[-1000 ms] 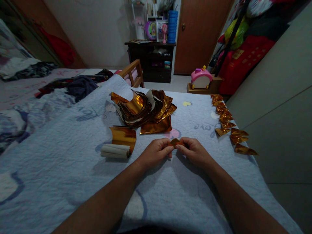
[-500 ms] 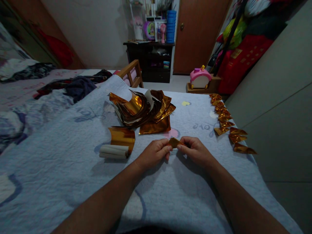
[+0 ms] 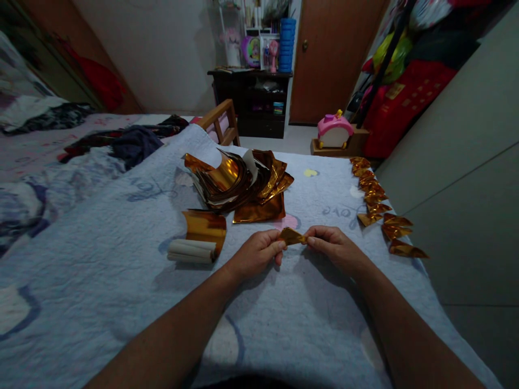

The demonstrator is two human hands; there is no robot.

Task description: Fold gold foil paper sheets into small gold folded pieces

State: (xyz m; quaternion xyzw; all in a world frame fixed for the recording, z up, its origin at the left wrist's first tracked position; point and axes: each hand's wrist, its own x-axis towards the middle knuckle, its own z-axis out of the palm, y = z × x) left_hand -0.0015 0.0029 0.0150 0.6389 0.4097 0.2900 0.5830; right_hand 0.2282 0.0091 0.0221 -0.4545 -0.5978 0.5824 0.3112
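A small folded piece of gold foil paper (image 3: 292, 236) is stretched between my two hands, above the bedspread. My left hand (image 3: 261, 250) pinches its left end between thumb and fingers. At the pointed right end, the thumb and fingertips of my right hand (image 3: 333, 244) are closed on the tip. Beyond my hands lies a fanned, curling stack of gold foil sheets (image 3: 227, 181). A curled bundle of the same sheets (image 3: 205, 226), pale backing showing at its near side, rests left of my left hand. Folded gold foil pieces (image 3: 373, 190) form a row at the right.
A blue patterned bedspread (image 3: 121, 259) covers the surface under everything. Dark clothing (image 3: 135, 145) lies at the far left. Past the far edge stand a wooden chair (image 3: 227, 121), a dark cabinet (image 3: 249, 97) and a pink toy (image 3: 335, 131). A pale panel (image 3: 458, 216) rises on the right.
My right hand has slid slightly right along the foil piece to its tip, so more of it shows between my hands. My left hand keeps its pinch.
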